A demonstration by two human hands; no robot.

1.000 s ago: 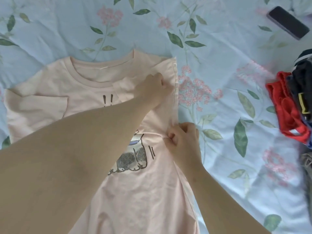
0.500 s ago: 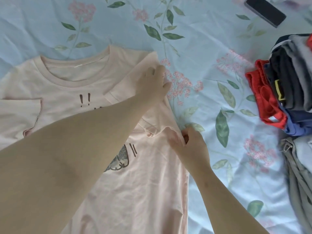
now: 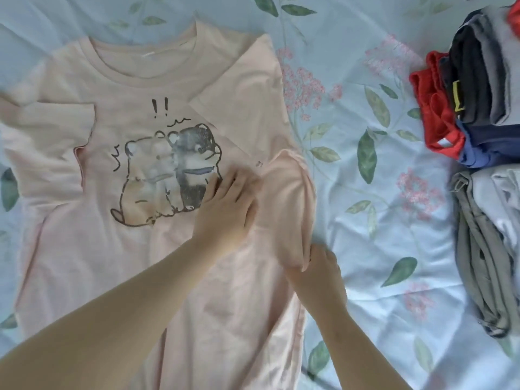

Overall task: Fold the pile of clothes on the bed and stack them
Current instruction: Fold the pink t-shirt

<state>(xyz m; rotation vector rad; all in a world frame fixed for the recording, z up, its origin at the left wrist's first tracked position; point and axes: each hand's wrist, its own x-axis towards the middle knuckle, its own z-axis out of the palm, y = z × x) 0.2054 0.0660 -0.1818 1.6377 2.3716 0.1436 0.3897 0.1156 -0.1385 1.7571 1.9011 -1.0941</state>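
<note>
A pale pink T-shirt (image 3: 84, 249) with a cartoon bear print lies face up on the bed, its right sleeve folded in over the chest. My left hand (image 3: 228, 204) presses flat on the shirt just right of the print. My right hand (image 3: 318, 268) grips the shirt's right side edge, and a fold of pink cloth bulges up above it. At the right edge stands a stack of folded clothes (image 3: 478, 88) in grey, dark blue and red.
The bedsheet (image 3: 365, 235) is light blue with green leaves and pink flowers. A heap of grey garments (image 3: 484, 249) lies at the right edge, below the folded stack.
My left hand slid down from the shoulder to beside the print, uncovering the bears. My right hand moved down the side seam, raising a fold. The view shifted right; the phone left the frame.
</note>
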